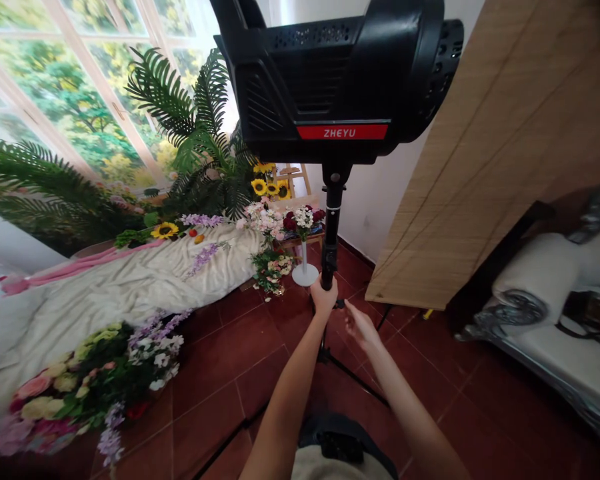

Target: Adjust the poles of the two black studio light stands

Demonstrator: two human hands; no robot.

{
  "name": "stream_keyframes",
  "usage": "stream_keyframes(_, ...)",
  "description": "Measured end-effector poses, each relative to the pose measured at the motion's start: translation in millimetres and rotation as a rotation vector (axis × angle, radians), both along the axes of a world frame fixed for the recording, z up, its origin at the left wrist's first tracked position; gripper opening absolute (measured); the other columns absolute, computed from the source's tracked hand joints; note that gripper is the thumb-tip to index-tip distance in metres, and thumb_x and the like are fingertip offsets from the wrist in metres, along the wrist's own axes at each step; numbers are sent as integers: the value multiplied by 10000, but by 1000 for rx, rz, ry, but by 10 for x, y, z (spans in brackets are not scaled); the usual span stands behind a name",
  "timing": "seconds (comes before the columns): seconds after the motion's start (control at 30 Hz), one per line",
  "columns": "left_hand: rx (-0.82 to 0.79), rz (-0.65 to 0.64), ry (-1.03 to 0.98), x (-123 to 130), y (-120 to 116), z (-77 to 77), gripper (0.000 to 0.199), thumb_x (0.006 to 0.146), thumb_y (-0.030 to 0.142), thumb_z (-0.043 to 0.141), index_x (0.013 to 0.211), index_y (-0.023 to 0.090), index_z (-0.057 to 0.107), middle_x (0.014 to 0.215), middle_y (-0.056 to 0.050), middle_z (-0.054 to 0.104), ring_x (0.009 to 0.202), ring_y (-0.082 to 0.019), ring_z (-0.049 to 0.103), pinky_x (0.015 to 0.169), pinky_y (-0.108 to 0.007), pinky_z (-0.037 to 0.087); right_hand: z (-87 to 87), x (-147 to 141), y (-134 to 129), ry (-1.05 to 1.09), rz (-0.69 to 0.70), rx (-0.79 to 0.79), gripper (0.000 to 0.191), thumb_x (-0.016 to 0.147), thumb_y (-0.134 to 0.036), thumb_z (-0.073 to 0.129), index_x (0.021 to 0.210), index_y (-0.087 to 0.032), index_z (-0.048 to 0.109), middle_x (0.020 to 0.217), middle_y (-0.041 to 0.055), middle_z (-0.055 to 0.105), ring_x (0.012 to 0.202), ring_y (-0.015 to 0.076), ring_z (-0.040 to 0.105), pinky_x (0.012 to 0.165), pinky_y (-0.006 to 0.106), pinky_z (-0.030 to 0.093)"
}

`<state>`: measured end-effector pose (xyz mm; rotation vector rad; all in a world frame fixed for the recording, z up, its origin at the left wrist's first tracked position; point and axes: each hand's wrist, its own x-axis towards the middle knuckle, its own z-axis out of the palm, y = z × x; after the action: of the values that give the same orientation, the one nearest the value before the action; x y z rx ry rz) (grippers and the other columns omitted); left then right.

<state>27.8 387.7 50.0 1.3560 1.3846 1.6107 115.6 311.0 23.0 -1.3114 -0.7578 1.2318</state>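
Note:
A large black studio light (325,87) with a red "ZHEYU" label sits on top of a black light stand (332,227). My left hand (324,295) is wrapped around the stand's pole, below a collar. Just right of that grip, a small dark knob (339,304) sticks out from the stand. Close by the knob is my right hand (361,327), its fingers partly bent and apart, with nothing visible in it. The stand's legs (360,380) spread over the floor near my body.
At left, a bed-like surface with a cream cloth (220,260) bears flowers and fruit. A flower bouquet (80,380) lies in front. Behind the stand are a white vase (305,270) and palm leaves (180,113). A bamboo blind (430,200) and an ornate sofa (555,327) flank the right.

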Motion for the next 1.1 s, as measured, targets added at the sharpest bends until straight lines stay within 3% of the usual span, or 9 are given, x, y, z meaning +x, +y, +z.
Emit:
stream_keyframes(0.1,-9,-11,-7,0,-3,8,226,747,373,553,675,161,578,585,13,513,551,-106,479,586,-214,401,4,34,-72,-320,-125,249,426,740,-505,613,1016,-181,602,890,74,654,610,133,559,577,272,490)
stream_keyframes(0.2,-28,-21,-6,0,-6,17,221,744,376,551,697,162,583,596,10,515,569,-113,488,601,-220,414,52,61,-123,-605,-68,402,386,796,-472,565,1063,-196,609,1007,89,615,663,140,551,674,307,499)
stream_keyframes(0.33,-40,-3,-7,7,-8,32,223,736,382,558,691,165,582,587,14,506,565,-112,481,611,-226,424,127,89,-137,-803,23,457,373,817,-459,551,1100,-224,607,1016,78,600,753,175,575,712,323,499)
stream_keyframes(0.5,-74,-4,4,9,-10,44,229,729,387,565,700,161,594,603,3,526,578,-120,498,614,-234,440,107,111,-110,-978,-51,490,312,829,-447,540,1062,-263,635,1047,67,607,993,231,554,815,351,479)
stream_keyframes(0.63,-53,-9,29,2,-6,36,226,737,376,556,713,155,599,618,-5,541,589,-123,507,624,-238,441,4,143,-92,-1036,-91,531,279,855,-412,518,1064,-278,645,1044,57,631,985,226,554,844,367,469)
stream_keyframes(0.93,-52,9,-32,12,-18,59,223,714,381,577,667,163,583,579,15,509,557,-111,477,611,-227,424,-122,200,-35,-988,-44,630,287,862,-397,518,1091,-266,630,1117,59,642,997,223,575,883,412,459)
stream_keyframes(1.1,-59,-4,-21,9,-15,48,214,722,370,572,671,162,584,584,12,511,575,-115,494,617,-226,431,-185,68,9,-884,-176,603,267,847,-426,524,972,-225,647,994,77,659,936,224,567,840,407,455)
